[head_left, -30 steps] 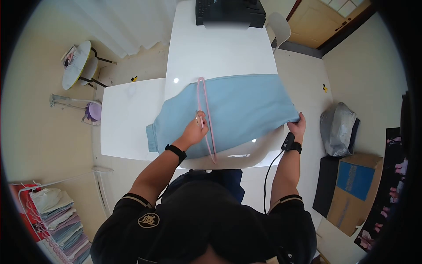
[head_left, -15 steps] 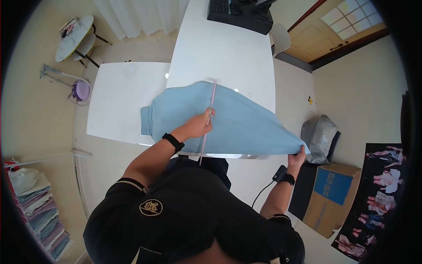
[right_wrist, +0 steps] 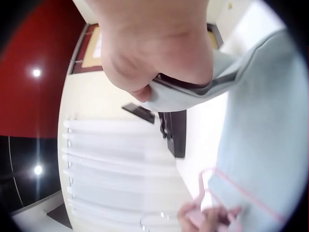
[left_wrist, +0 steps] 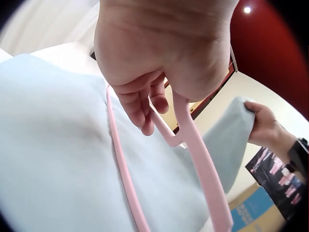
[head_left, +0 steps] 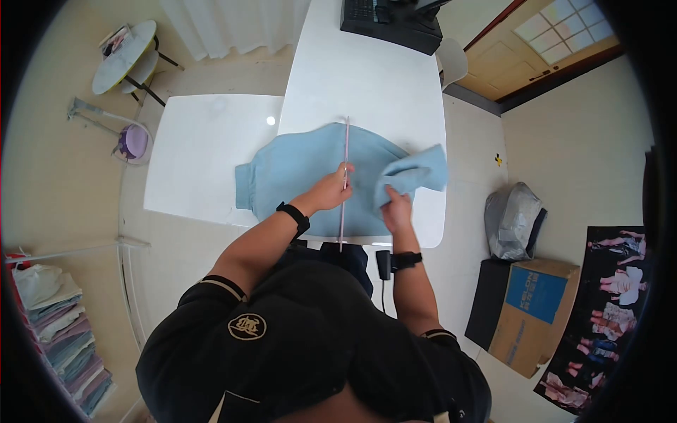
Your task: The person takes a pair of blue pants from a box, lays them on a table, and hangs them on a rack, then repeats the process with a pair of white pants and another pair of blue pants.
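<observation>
A light blue garment lies across the white table, a ribbed band at its left end. Over its middle stands a slim pink hanger, seen edge-on from above, and my left hand grips its upper part. The left wrist view shows the hanger's bar against the cloth. To the right of the hanger, my right hand pinches the garment's right end, which is lifted and bent back with a loose flap hanging to the right.
A white side table adjoins on the left. At the far end of the table sits a black device with a keyboard. A cardboard box and a silver bag stand on the floor to the right; folded clothes are at left.
The garment's right end, earlier flat and then pulled out to the lower right, has been carried up and leftward by the right hand. The left hand has turned the hanger on edge and keeps hold.
</observation>
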A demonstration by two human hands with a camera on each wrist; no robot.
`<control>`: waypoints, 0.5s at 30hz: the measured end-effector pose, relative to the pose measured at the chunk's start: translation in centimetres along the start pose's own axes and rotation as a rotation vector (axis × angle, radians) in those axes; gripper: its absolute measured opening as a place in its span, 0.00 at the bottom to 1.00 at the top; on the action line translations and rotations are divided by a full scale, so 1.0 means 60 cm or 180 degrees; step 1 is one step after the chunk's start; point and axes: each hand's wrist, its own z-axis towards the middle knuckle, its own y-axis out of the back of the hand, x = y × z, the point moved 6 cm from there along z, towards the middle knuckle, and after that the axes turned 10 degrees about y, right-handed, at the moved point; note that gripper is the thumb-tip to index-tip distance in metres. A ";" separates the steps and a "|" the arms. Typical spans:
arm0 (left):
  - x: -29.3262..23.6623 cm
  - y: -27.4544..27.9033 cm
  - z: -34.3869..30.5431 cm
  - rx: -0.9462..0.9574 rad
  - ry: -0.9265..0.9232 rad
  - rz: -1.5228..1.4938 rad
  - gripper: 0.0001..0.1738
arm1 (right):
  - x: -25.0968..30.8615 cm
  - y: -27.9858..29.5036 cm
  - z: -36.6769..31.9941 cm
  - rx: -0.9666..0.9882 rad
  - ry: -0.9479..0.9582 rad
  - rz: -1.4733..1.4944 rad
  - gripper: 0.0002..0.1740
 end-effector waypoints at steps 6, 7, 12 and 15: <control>-0.027 0.012 -0.016 0.0241 0.0471 0.0199 0.32 | -0.175 -0.018 0.000 0.0439 -0.1165 0.0406 0.07; -0.033 0.016 -0.018 0.0122 0.0277 0.0337 0.35 | -0.178 -0.017 0.000 0.0662 -0.1358 0.0425 0.06; 0.007 0.010 -0.015 0.0031 -0.0182 -0.0359 0.43 | -0.164 -0.015 -0.009 0.1075 -0.1400 0.0601 0.08; 0.058 0.010 -0.022 -0.0382 0.0584 -0.0911 0.41 | -0.152 -0.026 -0.023 0.1093 -0.1301 0.0567 0.10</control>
